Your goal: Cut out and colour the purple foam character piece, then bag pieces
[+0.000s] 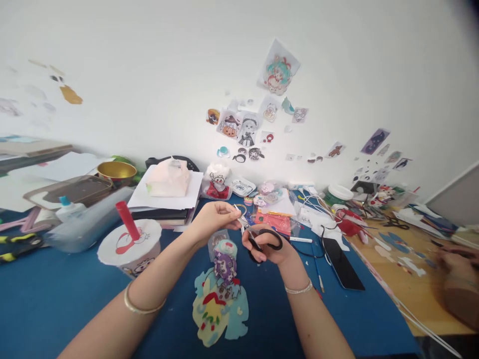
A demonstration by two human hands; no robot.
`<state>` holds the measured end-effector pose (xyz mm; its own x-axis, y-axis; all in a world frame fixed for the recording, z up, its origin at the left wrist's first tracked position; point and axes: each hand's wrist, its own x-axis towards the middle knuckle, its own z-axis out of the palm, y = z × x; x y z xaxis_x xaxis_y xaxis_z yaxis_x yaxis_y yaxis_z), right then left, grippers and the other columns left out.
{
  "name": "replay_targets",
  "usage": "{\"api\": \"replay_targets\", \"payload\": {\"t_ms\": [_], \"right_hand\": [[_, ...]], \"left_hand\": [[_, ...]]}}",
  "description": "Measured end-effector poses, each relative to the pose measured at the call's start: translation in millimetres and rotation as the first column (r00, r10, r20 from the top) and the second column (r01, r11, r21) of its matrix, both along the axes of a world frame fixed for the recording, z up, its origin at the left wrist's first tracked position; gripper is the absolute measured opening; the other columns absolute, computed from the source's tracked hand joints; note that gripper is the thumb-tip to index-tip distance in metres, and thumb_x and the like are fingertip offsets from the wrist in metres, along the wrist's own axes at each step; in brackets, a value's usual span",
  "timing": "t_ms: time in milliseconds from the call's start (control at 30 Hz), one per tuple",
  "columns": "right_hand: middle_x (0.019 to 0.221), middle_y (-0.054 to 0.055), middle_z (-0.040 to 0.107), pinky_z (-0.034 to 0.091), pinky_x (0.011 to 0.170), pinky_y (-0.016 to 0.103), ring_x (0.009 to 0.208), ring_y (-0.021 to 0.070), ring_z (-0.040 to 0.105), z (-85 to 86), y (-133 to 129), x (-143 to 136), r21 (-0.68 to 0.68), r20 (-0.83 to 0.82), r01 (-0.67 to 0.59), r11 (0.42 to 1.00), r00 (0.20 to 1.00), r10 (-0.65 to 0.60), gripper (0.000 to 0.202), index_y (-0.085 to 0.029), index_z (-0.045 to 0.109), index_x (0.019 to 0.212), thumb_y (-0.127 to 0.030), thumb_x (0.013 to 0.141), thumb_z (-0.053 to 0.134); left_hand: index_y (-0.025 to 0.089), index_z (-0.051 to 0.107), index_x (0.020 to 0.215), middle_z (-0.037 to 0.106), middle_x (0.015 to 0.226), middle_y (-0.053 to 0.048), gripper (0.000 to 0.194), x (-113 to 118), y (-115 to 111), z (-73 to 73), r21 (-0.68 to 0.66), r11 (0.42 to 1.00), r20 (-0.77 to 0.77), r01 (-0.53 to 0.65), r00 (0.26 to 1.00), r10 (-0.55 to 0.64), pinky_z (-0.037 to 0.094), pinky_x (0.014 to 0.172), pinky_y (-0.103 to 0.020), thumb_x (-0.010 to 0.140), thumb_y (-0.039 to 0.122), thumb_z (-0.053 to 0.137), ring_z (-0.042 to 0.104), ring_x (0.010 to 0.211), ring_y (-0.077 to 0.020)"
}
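Black-handled scissors (277,240) are in my right hand (268,249), fingers through the loops and blades pointing up and left. My left hand (217,219) is closed in a pinch close to the blade tips. Between its fingertips is a small, thin, yellowish curved piece (243,207), too small to name surely. Below both hands lies a small purple and mint stuffed figure (225,264), touching a flat cut-out of yellow and light blue felt-like material (211,311) with red and green bits on it.
A lidded cup (129,244) with a red straw stands left of my left forearm. Right of my hands lie a white pen (301,240), a paintbrush (320,279) and a dark phone (342,264). At far right, another person's blurred hand (458,264) is over a wooden table.
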<state>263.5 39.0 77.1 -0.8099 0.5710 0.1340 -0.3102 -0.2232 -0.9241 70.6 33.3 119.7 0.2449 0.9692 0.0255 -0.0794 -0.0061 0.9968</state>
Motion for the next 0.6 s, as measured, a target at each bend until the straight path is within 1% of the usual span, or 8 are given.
{"api": "replay_targets", "payload": {"t_ms": [67, 167, 267, 333, 400, 467, 533, 600], "right_hand": [[0.069, 0.0, 0.056, 0.037, 0.039, 0.018, 0.037, 0.0032, 0.046, 0.6, 8, 4, 0.005, -0.008, -0.021, 1.0, 1.0, 0.021, 0.022, -0.01, 0.064, 0.085, -0.028, 0.073, 0.06], [0.07, 0.0, 0.056, 0.037, 0.038, 0.018, 0.037, 0.0033, 0.046, -1.7, 16, 10, 0.021, -0.011, -0.037, 0.999, 0.999, 0.037, 0.026, -0.011, 0.064, 0.089, -0.032, 0.074, 0.061], [0.072, 0.0, 0.057, 0.037, 0.039, 0.018, 0.037, 0.003, 0.046, -8.9, 22, 17, 0.042, -0.029, -0.017, 0.999, 0.999, 0.018, 0.032, -0.011, 0.063, 0.095, -0.036, 0.074, 0.062], [0.072, 0.0, 0.056, 0.036, 0.038, 0.018, 0.037, 0.0027, 0.046, -15.5, 25, 22, 0.054, -0.047, 0.003, 0.999, 0.999, 0.0, 0.037, -0.011, 0.063, 0.097, -0.039, 0.073, 0.064], [0.072, -0.001, 0.055, 0.036, 0.038, 0.019, 0.035, 0.0025, 0.044, -22.2, 27, 26, 0.062, -0.066, 0.02, 0.998, 0.998, -0.015, 0.04, -0.012, 0.062, 0.096, -0.043, 0.071, 0.065], [0.072, -0.002, 0.054, 0.037, 0.039, 0.019, 0.035, 0.0022, 0.043, -28.0, 29, 30, 0.064, -0.086, 0.047, 0.997, 0.995, -0.042, 0.041, -0.014, 0.062, 0.094, -0.046, 0.07, 0.065], [0.073, -0.002, 0.053, 0.037, 0.04, 0.019, 0.036, 0.0021, 0.042, -32.6, 30, 32, 0.063, -0.104, 0.087, 0.994, 0.991, -0.08, 0.04, -0.015, 0.061, 0.094, -0.047, 0.071, 0.064], [0.074, -0.002, 0.053, 0.036, 0.041, 0.019, 0.037, 0.0025, 0.042, -35.9, 31, 33, 0.062, -0.113, 0.122, 0.991, 0.987, -0.114, 0.038, -0.016, 0.06, 0.096, -0.046, 0.074, 0.061]], "left_hand": [[0.012, 0.061, 0.068, 0.067, 0.062, -0.004, 0.036, 2, 9, 8.3, 0.029, 0.999, -0.05, 0.042, 0.998, -0.04, 0.054, 0.067, -0.028, 0.057, 0.042, 0.079, 0.064, 0.062, -0.0146], [0.012, 0.063, 0.071, 0.067, 0.062, -0.003, 0.036, 6, 19, 15.9, 0.077, 0.992, -0.133, 0.103, 0.987, -0.092, 0.054, 0.065, -0.029, 0.053, 0.038, 0.081, 0.063, 0.06, -0.0149], [0.013, 0.065, 0.076, 0.067, 0.061, -0.002, 0.034, 10, 27, 21.2, 0.135, 0.983, -0.244, 0.127, 0.965, -0.091, 0.053, 0.062, -0.028, 0.052, 0.03, 0.081, 0.063, 0.059, -0.0153], [0.013, 0.066, 0.079, 0.068, 0.063, -0.003, 0.03, 11, 36, 25.9, 0.182, 0.976, -0.322, 0.117, 0.945, -0.053, 0.052, 0.063, -0.028, 0.056, 0.027, 0.079, 0.064, 0.061, -0.0159], [0.013, 0.066, 0.084, 0.068, 0.069, -0.002, 0.026, 8, 51, 32.5, 0.24, 0.969, -0.397, 0.065, 0.917, 0.037, 0.053, 0.065, -0.029, 0.063, 0.027, 0.075, 0.064, 0.065, -0.0155], [0.013, 0.064, 0.089, 0.067, 0.075, -0.002, 0.023, 2, 74, 40.3, 0.309, 0.95, -0.474, -0.035, 0.861, 0.186, 0.053, 0.067, -0.03, 0.074, 0.028, 0.069, 0.064, 0.068, -0.0144], [0.012, 0.061, 0.092, 0.065, 0.083, -0.003, 0.02, -6, 102, 47.7, 0.38, 0.912, -0.554, -0.152, 0.753, 0.356, 0.053, 0.068, -0.032, 0.083, 0.03, 0.06, 0.062, 0.072, -0.0139], [0.012, 0.06, 0.096, 0.063, 0.093, -0.004, 0.023, -14, 129, 52.7, 0.452, 0.86, -0.616, -0.236, 0.614, 0.492, 0.052, 0.073, -0.034, 0.085, 0.032, 0.057, 0.061, 0.08, -0.0161]]}}
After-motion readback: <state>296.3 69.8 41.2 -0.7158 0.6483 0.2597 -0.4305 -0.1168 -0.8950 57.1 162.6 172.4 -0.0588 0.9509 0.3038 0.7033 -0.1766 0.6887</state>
